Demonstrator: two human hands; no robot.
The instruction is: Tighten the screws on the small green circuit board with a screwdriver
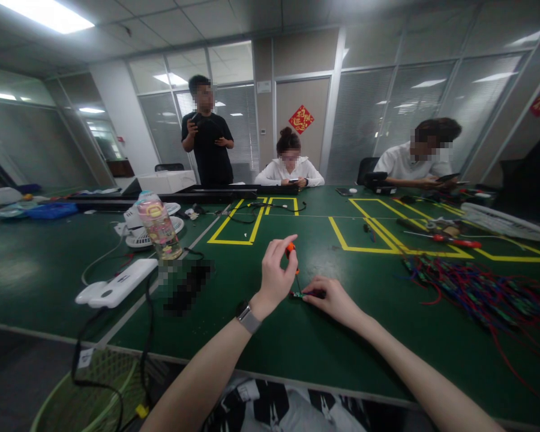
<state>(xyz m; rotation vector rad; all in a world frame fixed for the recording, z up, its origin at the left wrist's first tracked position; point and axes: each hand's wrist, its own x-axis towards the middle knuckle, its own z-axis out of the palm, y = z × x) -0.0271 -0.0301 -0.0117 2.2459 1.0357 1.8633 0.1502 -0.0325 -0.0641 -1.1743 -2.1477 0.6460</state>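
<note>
My left hand (pixel 279 270), with a watch on its wrist, is closed around the orange handle of a screwdriver (pixel 290 249). The screwdriver stands nearly upright, its thin shaft pointing down at a small green terminal block or circuit board (pixel 297 294) on the green table. Whether the tip touches it is too small to tell. My right hand (pixel 330 298) rests low on the table, its thumb and fingers pinching the right end of that small green piece. Dark wires seem to lie under the right fingers, partly hidden.
A heap of red and blue wires with green pieces (pixel 472 294) lies at right, near a red-handled screwdriver (pixel 456 241). At left stand a drink bottle (pixel 158 225), a white power strip (pixel 123 283) and a green basket (pixel 94 390). Yellow tape (pixel 231 242) marks the table. Several people are beyond it.
</note>
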